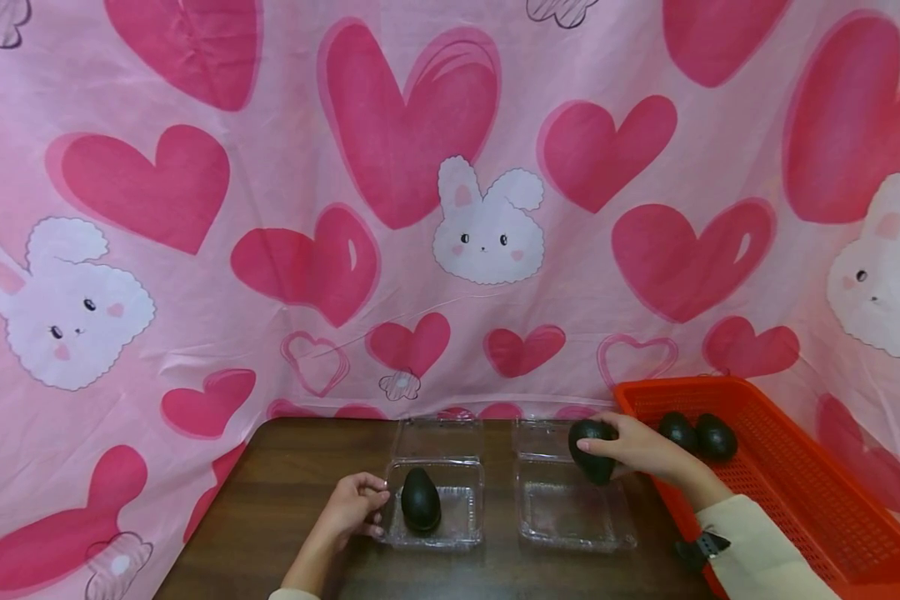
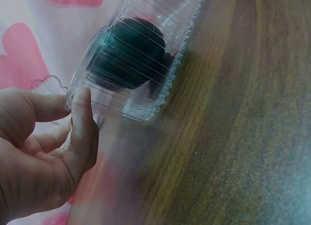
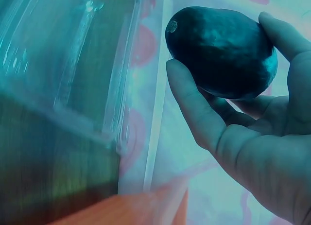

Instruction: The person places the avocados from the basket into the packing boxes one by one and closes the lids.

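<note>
My right hand (image 1: 624,446) grips a dark avocado (image 1: 591,451) above the far right part of a clear plastic clamshell box (image 1: 570,543), whose lid lies folded back. The right wrist view shows the thumb and fingers around that avocado (image 3: 221,50). To the left, another clear clamshell box (image 1: 471,542) stands with its lid (image 1: 438,437) laid back and one avocado (image 1: 420,500) inside. My left hand (image 1: 352,507) is at this box's left side. Seen from the left wrist, the thumb and a finger of the hand (image 2: 53,147) pinch the box's rim.
An orange-red plastic basket (image 1: 802,492) stands at the right of the brown wooden table (image 1: 270,500), with two avocados (image 1: 697,435) at its far end. A pink cloth (image 1: 495,317) with hearts and rabbits hangs behind the table.
</note>
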A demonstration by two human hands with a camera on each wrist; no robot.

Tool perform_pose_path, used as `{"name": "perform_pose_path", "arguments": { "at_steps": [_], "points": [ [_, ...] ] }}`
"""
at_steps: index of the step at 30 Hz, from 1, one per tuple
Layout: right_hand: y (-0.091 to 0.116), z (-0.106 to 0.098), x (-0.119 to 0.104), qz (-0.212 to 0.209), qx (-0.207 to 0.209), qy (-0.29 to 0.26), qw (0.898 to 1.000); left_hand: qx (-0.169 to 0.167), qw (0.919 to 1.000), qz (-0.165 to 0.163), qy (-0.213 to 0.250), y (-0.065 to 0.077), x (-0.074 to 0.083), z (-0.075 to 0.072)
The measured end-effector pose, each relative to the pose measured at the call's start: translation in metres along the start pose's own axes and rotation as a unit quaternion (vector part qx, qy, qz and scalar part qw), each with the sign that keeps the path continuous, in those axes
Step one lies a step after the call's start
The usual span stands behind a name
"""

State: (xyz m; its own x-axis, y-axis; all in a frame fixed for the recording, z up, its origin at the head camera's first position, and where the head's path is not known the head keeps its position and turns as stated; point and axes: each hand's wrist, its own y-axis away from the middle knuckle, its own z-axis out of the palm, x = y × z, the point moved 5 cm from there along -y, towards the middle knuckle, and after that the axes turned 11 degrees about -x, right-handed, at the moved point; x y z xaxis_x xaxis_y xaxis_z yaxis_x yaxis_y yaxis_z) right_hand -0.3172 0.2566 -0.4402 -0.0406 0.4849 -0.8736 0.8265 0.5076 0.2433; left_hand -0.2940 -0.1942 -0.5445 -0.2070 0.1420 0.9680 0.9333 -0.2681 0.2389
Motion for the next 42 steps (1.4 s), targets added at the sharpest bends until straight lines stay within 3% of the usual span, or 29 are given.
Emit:
{"name": "perform_pose_path", "arguments": {
  "at_steps": [13,23,32,42],
  "points": [
    [-0.026,0.033,-0.018,-0.042,-0.033,-0.037,0.998,0.000,1.0000,-0.003,-0.002,-0.004,-0.004,-0.002],
    [-0.042,0.059,-0.027,-0.032,-0.030,-0.051,0.998,-0.002,1.0000,0.000,0.000,-0.002,-0.001,-0.001],
    [-0.060,0.081,-0.032,-0.048,-0.034,-0.069,0.996,0.000,1.0000,-0.001,-0.001,-0.003,-0.001,-0.001],
    [-0.077,0.108,-0.039,-0.071,-0.084,-0.166,0.980,0.006,1.0000,-0.007,-0.001,-0.003,-0.002,-0.002]
  ]
}}
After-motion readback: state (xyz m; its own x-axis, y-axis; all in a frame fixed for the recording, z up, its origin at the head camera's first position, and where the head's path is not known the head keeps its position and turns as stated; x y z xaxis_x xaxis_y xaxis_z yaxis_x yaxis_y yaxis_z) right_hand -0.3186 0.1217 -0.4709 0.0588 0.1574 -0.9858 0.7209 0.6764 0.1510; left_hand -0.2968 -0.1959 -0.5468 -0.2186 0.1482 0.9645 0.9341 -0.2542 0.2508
